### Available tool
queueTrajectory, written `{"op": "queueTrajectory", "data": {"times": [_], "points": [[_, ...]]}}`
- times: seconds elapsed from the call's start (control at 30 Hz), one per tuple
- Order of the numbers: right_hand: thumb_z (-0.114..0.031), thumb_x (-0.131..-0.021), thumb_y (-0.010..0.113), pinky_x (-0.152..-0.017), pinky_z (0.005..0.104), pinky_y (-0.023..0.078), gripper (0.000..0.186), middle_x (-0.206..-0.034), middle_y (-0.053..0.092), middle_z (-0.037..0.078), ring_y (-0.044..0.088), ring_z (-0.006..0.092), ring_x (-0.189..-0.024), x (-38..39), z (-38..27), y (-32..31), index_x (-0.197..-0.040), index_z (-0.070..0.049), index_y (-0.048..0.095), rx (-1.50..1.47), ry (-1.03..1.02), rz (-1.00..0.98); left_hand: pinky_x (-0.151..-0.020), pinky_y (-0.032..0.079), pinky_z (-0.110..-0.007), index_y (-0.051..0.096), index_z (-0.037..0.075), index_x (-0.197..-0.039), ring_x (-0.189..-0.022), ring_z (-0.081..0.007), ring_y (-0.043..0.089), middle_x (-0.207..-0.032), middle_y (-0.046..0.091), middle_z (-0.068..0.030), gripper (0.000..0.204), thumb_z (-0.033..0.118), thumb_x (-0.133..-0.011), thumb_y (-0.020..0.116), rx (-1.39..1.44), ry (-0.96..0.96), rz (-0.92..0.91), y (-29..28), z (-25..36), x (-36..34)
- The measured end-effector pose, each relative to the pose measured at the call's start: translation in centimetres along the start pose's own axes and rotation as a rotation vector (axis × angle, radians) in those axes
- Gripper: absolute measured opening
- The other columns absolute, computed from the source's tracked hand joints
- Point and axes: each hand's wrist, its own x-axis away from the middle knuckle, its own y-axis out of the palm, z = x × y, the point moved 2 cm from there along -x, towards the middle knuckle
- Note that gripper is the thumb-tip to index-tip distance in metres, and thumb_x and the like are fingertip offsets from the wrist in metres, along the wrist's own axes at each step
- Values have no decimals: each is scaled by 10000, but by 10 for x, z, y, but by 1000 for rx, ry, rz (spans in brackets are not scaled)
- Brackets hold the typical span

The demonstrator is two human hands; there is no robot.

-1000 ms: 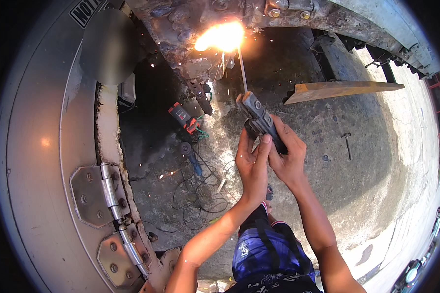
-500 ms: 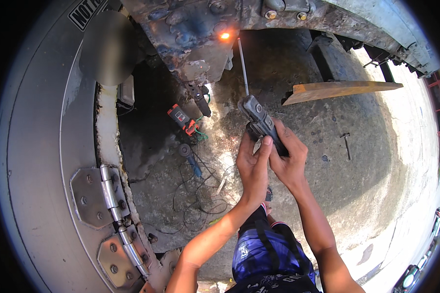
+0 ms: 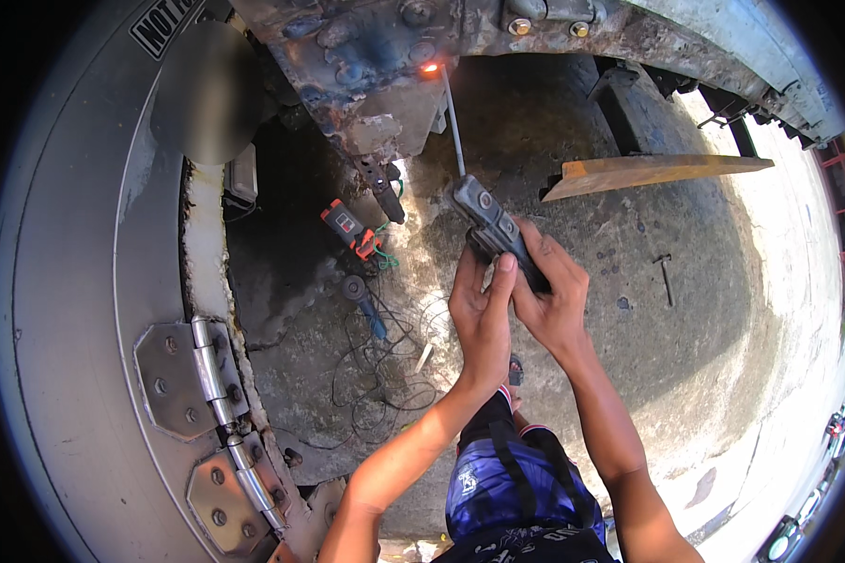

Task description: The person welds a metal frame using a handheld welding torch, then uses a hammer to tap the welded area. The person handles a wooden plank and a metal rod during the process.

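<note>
Both my left hand and my right hand are closed around a dark welding electrode holder. A pale grey welding rod sticks up out of its jaws. The rod's tip is beside a small glowing red spot on the lower edge of a scorched, scaly steel bracket; whether it touches cannot be told. A rusty perforated piece of metal hangs below the bracket.
An orange-and-black tool with green cord, a blue angle grinder, tangled cables and a hammer lie on the concrete floor. A rusty steel beam is at right, a hinged grey metal panel at left.
The bright arc and sparks of a second ago are gone, leaving a smaller glow. Since half a second ago my hands, holder and rod have shifted slightly up and left, toward the glowing spot.
</note>
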Motion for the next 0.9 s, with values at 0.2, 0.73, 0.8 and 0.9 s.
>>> {"op": "queueTrajectory", "data": {"times": [0.2,0.73,0.8,0.9], "points": [[-75,-817,788,-628,375,523,527,-841,649,134,651,297,-702,0,0,-1,-1328,-44,664,-4,15,-6,-1067,407,-289,514,-12,-1431,-1238,-110,551,-1324,612,-54,460,253,-1066,602,4,-1,-2,1,0,-1],[-42,-818,778,-679,360,544,564,-925,687,141,685,291,-775,-3,3,2,-1366,-56,647,-41,-11,-11,-985,429,-267,572,44,-1360,-1136,-76,563,-1222,630,1,400,285,-1047,634,21,-28,45,1,1,-1],[-37,-818,777,-680,359,544,568,-926,686,140,685,290,-776,-3,3,2,-1369,-58,645,-37,-17,-8,-984,428,-265,566,40,-1370,-1133,-74,561,-1221,628,1,411,286,-1047,633,18,-38,36,1,1,-1],[-32,-818,774,-681,359,544,572,-930,687,139,686,290,-777,-3,3,1,-1373,-59,641,-29,-3,-25,-986,426,-268,561,34,-1378,-1133,-78,562,-1226,627,-3,422,286,-1047,633,17,-36,33,1,1,-2]]}}
